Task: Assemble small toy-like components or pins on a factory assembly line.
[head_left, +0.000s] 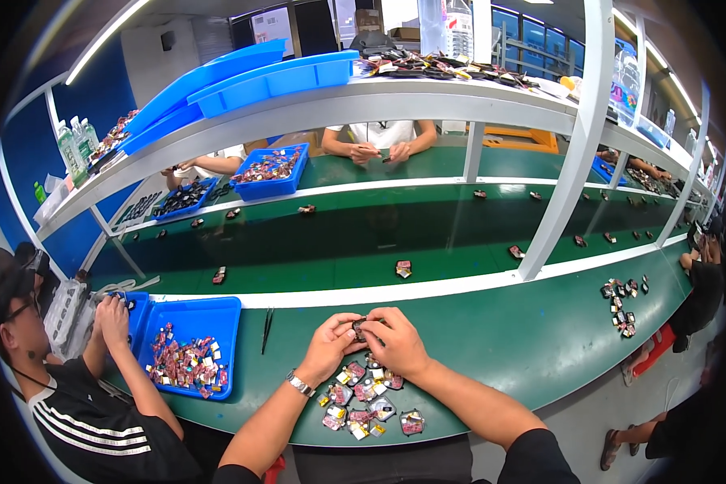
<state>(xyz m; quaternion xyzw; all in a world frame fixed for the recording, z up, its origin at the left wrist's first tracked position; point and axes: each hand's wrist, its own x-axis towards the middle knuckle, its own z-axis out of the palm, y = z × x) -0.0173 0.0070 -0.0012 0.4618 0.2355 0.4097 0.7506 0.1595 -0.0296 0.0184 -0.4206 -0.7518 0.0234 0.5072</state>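
Over the green table [476,339], my left hand [331,342] and my right hand [396,339] meet around a small dark electronic assembly [359,329]. The left fingers grip it from the side, while the right fingers press onto its top; much of it is hidden by them. Just below my hands lies a loose pile of small assemblies [369,390] with red circuit boards, white and yellow parts and black casings. Black tweezers [267,331] rest on the table to the left of my hands.
A blue tray [235,355] of red-board parts stands at left, beside a seated co-worker [81,403]. Beyond a white rail [323,295], a green conveyor belt [339,262] carries scattered assemblies. A white post [569,153] rises at right, supporting an overhead shelf [427,90]. More assemblies [619,306] lie far right.
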